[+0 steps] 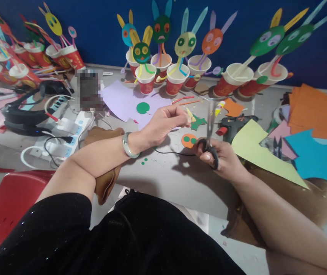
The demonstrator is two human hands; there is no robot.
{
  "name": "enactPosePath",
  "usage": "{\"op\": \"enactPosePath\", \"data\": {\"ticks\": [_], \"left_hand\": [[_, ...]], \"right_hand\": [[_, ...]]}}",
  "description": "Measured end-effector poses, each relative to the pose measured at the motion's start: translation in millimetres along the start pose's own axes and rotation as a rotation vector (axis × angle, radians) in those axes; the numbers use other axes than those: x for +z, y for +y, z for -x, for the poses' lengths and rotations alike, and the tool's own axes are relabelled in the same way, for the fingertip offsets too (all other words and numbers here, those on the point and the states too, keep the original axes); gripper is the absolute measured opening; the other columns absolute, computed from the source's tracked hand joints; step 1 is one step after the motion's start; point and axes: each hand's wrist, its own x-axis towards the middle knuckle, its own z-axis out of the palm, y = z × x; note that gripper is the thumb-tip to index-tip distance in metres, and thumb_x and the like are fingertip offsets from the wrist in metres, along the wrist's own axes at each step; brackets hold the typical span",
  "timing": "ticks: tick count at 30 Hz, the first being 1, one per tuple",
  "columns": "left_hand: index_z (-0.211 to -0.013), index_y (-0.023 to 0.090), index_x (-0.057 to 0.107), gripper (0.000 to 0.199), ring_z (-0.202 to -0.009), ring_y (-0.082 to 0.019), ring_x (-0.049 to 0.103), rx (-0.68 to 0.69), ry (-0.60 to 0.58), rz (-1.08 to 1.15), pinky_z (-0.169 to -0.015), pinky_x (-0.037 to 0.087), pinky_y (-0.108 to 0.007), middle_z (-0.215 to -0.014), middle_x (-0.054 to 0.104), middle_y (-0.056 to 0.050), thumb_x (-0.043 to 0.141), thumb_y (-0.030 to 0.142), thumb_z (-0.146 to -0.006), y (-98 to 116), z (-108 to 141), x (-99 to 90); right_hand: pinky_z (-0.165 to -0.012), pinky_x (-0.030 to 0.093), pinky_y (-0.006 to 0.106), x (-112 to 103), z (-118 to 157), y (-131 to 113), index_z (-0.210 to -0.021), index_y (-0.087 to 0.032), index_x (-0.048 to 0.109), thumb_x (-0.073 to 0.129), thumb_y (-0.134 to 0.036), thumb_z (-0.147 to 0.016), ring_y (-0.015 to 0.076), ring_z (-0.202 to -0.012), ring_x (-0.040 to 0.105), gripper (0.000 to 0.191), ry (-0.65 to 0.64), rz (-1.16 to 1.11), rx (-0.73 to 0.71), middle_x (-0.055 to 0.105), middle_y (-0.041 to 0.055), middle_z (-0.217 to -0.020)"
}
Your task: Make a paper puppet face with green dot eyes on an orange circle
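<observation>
My left hand point(166, 124), with a bangle at its wrist, is raised over the table and pinches a small pale yellow paper piece point(191, 115). To its right, my right hand point(219, 156) has its fingers through the black handles of scissors point(209, 130), whose blades point up and away from me. A green paper scrap point(199, 123) lies just beyond the left fingertips. Between the hands rests an orange paper oval point(189, 140) with two green circles on it. Small green dots point(144, 162) lie nearer to me.
Paper cups point(174, 82) with paper rabbit figures line the back. Purple paper point(123, 100) lies behind my left hand. A glue gun point(235, 126), yellow-green paper point(255, 149) and orange sheets point(318, 114) are right; a power strip point(75, 133) is left.
</observation>
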Motion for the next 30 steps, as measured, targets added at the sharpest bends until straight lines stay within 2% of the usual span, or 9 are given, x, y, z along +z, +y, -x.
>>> {"op": "enactPosePath", "data": {"ticks": [4, 7, 12, 17, 22, 30], "left_hand": [[-0.072, 0.019, 0.062, 0.023, -0.077, -0.009, 0.065, -0.015, -0.033, -0.072, -0.081, 0.055, -0.028, -0.077, 0.070, 0.002, 0.084, 0.023, -0.079, -4.5, 3.0, 2.6], [-0.072, 0.018, 0.064, 0.020, -0.075, -0.009, 0.065, -0.051, -0.044, -0.101, -0.079, 0.054, -0.028, -0.075, 0.071, 0.002, 0.083, 0.021, -0.079, -10.0, 5.6, 6.8], [-0.069, 0.017, 0.067, 0.018, -0.069, -0.008, 0.063, -0.146, -0.052, -0.079, -0.074, 0.052, -0.027, -0.071, 0.070, 0.003, 0.084, 0.020, -0.074, -18.0, 9.0, 13.7], [-0.071, 0.015, 0.068, 0.019, -0.070, -0.009, 0.063, -0.174, -0.072, -0.116, -0.075, 0.051, -0.027, -0.072, 0.070, 0.002, 0.086, 0.019, -0.077, -21.4, 9.9, 13.1], [-0.075, 0.014, 0.071, 0.019, -0.072, -0.008, 0.063, -0.174, -0.081, -0.118, -0.077, 0.052, -0.026, -0.075, 0.072, 0.001, 0.088, 0.023, -0.076, -23.0, 10.2, 10.1], [-0.076, 0.014, 0.071, 0.013, -0.073, -0.009, 0.065, -0.163, -0.077, -0.156, -0.077, 0.053, -0.026, -0.076, 0.073, 0.001, 0.082, 0.019, -0.080, -24.8, 11.2, 12.4]], "right_hand": [[-0.066, 0.046, 0.034, 2.7, 1.7, -4.8, -0.069, -0.024, 0.059, 0.089, -0.071, -0.071, 0.0171, -0.069, 0.052, 0.056, 0.289, -0.066, -0.063, 0.062, 0.0017, -0.073], [-0.075, 0.053, 0.036, 7.1, 0.5, -5.2, -0.073, -0.024, 0.064, 0.093, -0.056, -0.071, 0.0189, -0.076, 0.060, 0.044, 0.411, -0.118, -0.067, 0.068, 0.0029, -0.082], [-0.074, 0.055, 0.038, 9.1, -0.6, -3.4, -0.077, -0.024, 0.067, 0.094, -0.056, -0.071, 0.0209, -0.076, 0.063, 0.043, 0.392, -0.106, -0.007, 0.071, 0.0040, -0.081], [-0.075, 0.053, 0.038, 8.1, -0.4, -3.6, -0.079, -0.023, 0.068, 0.095, -0.054, -0.071, 0.0204, -0.077, 0.062, 0.042, 0.358, -0.096, 0.041, 0.071, 0.0059, -0.082], [-0.079, 0.052, 0.036, 9.2, -4.4, -0.2, -0.076, -0.022, 0.067, 0.093, -0.054, -0.075, 0.0184, -0.079, 0.060, 0.041, 0.379, -0.070, -0.003, 0.069, 0.0041, -0.081], [-0.068, 0.052, 0.030, 10.7, -10.1, 12.0, -0.071, -0.021, 0.068, 0.094, -0.049, -0.069, 0.0126, -0.067, 0.054, 0.038, 0.438, -0.119, -0.093, 0.062, -0.0021, -0.071]]}}
